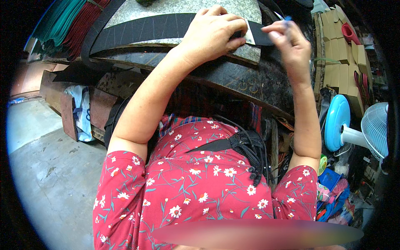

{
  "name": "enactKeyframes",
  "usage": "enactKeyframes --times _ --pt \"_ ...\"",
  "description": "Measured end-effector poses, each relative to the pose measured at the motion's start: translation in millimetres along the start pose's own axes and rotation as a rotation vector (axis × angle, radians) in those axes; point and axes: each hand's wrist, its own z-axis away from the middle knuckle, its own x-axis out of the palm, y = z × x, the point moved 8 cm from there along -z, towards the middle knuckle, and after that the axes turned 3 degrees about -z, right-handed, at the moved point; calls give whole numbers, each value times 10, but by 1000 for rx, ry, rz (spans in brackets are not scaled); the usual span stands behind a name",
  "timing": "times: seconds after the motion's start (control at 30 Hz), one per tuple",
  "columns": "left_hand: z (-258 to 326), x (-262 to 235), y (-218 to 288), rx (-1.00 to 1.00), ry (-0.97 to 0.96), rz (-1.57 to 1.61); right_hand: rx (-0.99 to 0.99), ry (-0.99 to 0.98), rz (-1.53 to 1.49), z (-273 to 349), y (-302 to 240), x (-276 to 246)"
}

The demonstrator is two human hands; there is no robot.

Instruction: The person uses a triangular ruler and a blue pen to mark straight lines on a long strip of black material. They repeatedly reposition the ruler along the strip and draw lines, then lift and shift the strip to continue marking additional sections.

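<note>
A long, curved black strip (146, 28) lies across a speckled grey stone slab (183, 6) at the top of the head view. My left hand (212, 33) presses down on the strip's right part, fingers curled over a small pale template (250, 36). My right hand (287, 37) hovers just right of it, fingers pinched on a thin blue pen (286, 18) whose tip points at the strip's right end. A bundle of black straps (250, 150) rests on my lap against the red flowered dress.
The dark worn workbench edge (233, 79) curves below the slab. Stacked green and red sheets (71, 25) lie at the top left. Folded cardboard boxes (339, 54) stand at the right, a blue and white fan (354, 129) below them. Grey concrete floor (50, 166) spreads left.
</note>
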Motion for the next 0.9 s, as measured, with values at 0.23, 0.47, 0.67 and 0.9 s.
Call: enactKeyframes --times 0.23,0.47,0.67,0.9 --pt "6 -16 10 13 -25 -8 367 -84 -194 -157 322 -89" --pt "13 2 15 -23 -95 41 418 -126 -69 -229 634 246" --pt "4 -2 16 -32 -97 39 296 -80 75 -216 548 306" --pt "-3 7 25 -47 -112 15 249 -132 45 -233 508 341"
